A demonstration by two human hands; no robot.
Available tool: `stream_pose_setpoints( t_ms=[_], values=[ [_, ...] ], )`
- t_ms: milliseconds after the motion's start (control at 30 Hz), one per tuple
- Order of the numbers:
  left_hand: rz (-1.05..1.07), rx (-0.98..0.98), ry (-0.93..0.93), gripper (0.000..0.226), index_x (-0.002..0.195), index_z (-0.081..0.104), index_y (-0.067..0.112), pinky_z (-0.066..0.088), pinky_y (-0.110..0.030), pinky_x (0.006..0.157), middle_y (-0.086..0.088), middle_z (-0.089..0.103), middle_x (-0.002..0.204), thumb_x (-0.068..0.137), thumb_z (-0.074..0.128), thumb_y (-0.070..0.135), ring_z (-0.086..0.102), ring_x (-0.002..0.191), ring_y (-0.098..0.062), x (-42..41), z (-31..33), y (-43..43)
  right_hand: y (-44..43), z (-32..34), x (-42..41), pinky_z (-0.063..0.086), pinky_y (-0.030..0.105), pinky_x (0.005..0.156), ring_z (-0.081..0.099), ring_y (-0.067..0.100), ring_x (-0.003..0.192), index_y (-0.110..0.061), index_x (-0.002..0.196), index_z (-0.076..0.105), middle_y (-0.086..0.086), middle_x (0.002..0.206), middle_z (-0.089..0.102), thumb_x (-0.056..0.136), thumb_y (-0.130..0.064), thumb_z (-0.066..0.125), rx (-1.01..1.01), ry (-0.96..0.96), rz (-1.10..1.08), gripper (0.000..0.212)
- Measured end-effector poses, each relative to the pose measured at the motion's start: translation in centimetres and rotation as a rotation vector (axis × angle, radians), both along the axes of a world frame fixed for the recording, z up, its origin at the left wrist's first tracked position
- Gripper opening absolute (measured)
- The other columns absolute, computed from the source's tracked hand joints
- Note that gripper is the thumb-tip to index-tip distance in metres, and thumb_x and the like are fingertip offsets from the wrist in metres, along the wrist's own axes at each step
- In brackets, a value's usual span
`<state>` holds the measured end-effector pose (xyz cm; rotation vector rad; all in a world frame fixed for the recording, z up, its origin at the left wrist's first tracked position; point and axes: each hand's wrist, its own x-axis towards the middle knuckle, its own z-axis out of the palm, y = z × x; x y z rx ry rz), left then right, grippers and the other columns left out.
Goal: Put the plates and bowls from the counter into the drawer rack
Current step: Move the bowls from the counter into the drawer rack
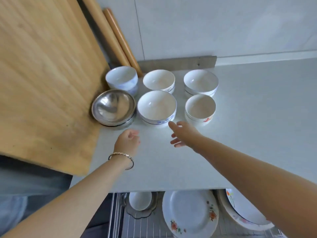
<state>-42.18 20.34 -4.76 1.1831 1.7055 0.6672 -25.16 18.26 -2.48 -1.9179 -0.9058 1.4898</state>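
While hands hover, bowls [157, 107] on white counter [257, 117]

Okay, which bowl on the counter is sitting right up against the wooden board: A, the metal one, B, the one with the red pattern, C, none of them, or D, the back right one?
A: the metal bowl sits at the left of the group with its rim against the edge of the wooden board.

Head camera looks steeply down, close over the counter [240, 134].
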Motion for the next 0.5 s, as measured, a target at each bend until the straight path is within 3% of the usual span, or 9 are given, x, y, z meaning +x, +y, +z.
stream_pose_setpoints(
  t_ms=[67,133,200,300,400,500],
  values=[
    [-0.041,-0.05,-0.045,0.02,0.101,0.055,0.014,0.048,-0.029,0.068,-0.01,0.059,0.104,0.09,0.042,0.004,0.061,0.075,-0.022,-1.1,-0.8,1.9,3.1,-0.9,-1.7,0.057,0.035,0.074,0.063,0.026,0.076,-0.01,0.14,0.03,0.009,0.108,0.05,0.094,-0.037,0.046,-0.027,0.114,-0.153,0.056],
    [-0.1,-0.093,-0.073,0.03,0.121,0.052,0.01,0.05,-0.036,0.079,-0.008,0.053,0.112,0.091,0.044,0.008,0.062,0.084,-0.024,-1.4,-1.4,3.4,5.6,-2.4,-2.4,0.058,0.038,0.076,0.061,0.028,0.068,-0.01,0.137,0.032,0.009,0.097,0.053,0.094,-0.032,0.049,-0.036,0.215,-0.316,0.052],
    [-0.129,-0.139,-0.145,0.038,0.131,0.045,0.007,0.051,-0.032,0.073,-0.005,0.048,0.116,0.093,0.044,0.011,0.061,0.089,-0.024,-1.2,-1.6,4.3,7.1,-4.0,-2.6,0.058,0.04,0.078,0.059,0.029,0.071,-0.006,0.134,0.035,0.008,0.081,0.054,0.092,-0.018,0.047,-0.024,0.281,-0.423,0.045],
    [-0.123,-0.226,-0.257,0.042,0.133,0.042,0.003,0.047,-0.025,0.061,-0.009,0.049,0.116,0.092,0.043,0.011,0.061,0.09,-0.025,-0.7,-1.5,5.0,7.8,-5.2,-2.6,0.057,0.039,0.068,0.059,0.035,0.085,-0.002,0.126,0.041,0.014,0.082,0.054,0.086,-0.002,0.041,0.009,0.323,-0.486,0.041],
    [-0.086,-0.308,-0.346,0.032,0.124,0.046,0.008,0.05,-0.03,0.065,-0.01,0.047,0.126,0.093,0.043,0.014,0.06,0.09,-0.028,-0.8,-1.5,4.7,6.8,-5.2,-2.5,0.059,0.042,0.066,0.061,0.036,0.075,-0.005,0.117,0.043,0.018,0.088,0.053,0.083,0.003,0.039,0.018,0.312,-0.509,0.036],
    [-0.1,-0.342,-0.374,0.018,0.11,0.043,0.018,0.053,-0.037,0.072,-0.005,0.045,0.116,0.094,0.046,0.025,0.059,0.09,-0.031,-1.1,-0.9,3.6,3.7,-4.7,-2.1,0.06,0.041,0.068,0.06,0.03,0.07,-0.008,0.108,0.047,0.013,0.083,0.054,0.081,0.007,0.037,0.014,0.285,-0.465,0.032]
  ],
)
